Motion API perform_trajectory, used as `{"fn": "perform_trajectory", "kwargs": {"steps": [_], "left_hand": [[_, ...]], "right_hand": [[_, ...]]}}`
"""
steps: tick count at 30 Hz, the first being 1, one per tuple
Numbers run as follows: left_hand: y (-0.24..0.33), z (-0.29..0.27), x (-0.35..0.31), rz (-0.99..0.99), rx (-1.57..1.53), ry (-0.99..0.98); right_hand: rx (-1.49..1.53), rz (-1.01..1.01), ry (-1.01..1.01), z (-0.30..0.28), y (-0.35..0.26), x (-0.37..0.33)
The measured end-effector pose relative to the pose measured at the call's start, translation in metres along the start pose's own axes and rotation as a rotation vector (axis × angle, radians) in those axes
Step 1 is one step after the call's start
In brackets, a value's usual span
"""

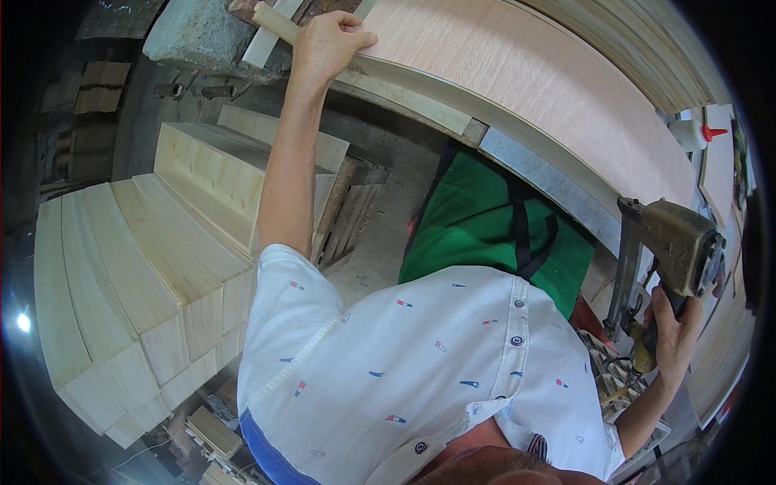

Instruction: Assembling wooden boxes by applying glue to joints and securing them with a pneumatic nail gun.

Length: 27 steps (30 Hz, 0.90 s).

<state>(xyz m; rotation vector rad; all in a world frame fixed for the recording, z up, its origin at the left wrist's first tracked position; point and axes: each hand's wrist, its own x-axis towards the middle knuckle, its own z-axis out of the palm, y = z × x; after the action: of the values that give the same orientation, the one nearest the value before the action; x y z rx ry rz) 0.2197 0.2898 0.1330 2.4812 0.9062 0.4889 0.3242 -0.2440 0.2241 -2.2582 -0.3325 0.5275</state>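
Note:
A long, pale wooden panel point(517, 89) with a raised edge strip along its near side lies across the workbench. My left hand point(327, 44) is closed over the panel's left end, its thumb and fingers pressed at the corner. In my right hand point(677, 327) is a pneumatic nail gun point(675, 246), gripped by its handle. The gun's nose is close to the near right corner of the panel. Whether it touches the wood I cannot tell. A green apron point(477, 218) with black straps hangs in front of me, below the bench edge.
Stacked wooden box parts point(121, 267) stand to my left. Behind the panel lies a pile of thin boards point(647, 48). A white glue bottle point(691, 135) with a red tip stands at the panel's right end. A rough stone-like block point(198, 36) sits at the far left.

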Motion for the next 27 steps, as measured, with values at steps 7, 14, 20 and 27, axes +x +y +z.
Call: {"fn": "perform_trajectory", "kwargs": {"steps": [7,14,20,27], "left_hand": [[0.002,-0.001,-0.004,-0.022,-0.046,0.014],[0.041,-0.018,-0.018,-0.156,-0.062,-0.077],[0.050,-0.021,-0.023,-0.154,-0.087,-0.019],[0.049,-0.022,-0.023,-0.171,-0.099,-0.031]], "right_hand": [[-0.022,-0.025,-0.003,0.001,0.002,0.000],[0.013,-0.046,0.000,0.002,0.004,0.000],[0.000,-0.021,-0.008,0.001,0.002,0.000],[0.042,-0.017,-0.011,0.002,0.002,0.000]]}}
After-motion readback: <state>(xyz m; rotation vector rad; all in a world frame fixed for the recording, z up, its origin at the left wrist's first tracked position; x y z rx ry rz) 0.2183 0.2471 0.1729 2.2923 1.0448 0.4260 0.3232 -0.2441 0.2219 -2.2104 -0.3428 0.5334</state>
